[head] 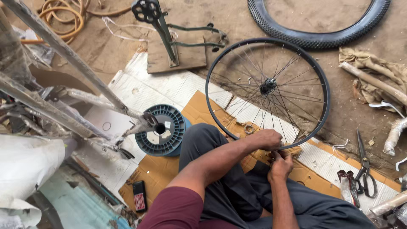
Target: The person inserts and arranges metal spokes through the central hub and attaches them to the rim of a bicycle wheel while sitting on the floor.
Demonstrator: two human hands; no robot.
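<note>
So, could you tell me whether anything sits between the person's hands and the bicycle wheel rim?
Nothing visible does. The left hand and the right hand are both already at the near edge of the wheel rim, among its lowest spokes.

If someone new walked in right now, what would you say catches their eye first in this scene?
Most likely the spoked bicycle wheel lying flat on cardboard at centre, with the left hand and right hand both working at its near rim. Next, the loose black tyre on the dirt at top right. The blue-grey plastic spool sits left of the person's knee, and scissors lie at the right.
</note>
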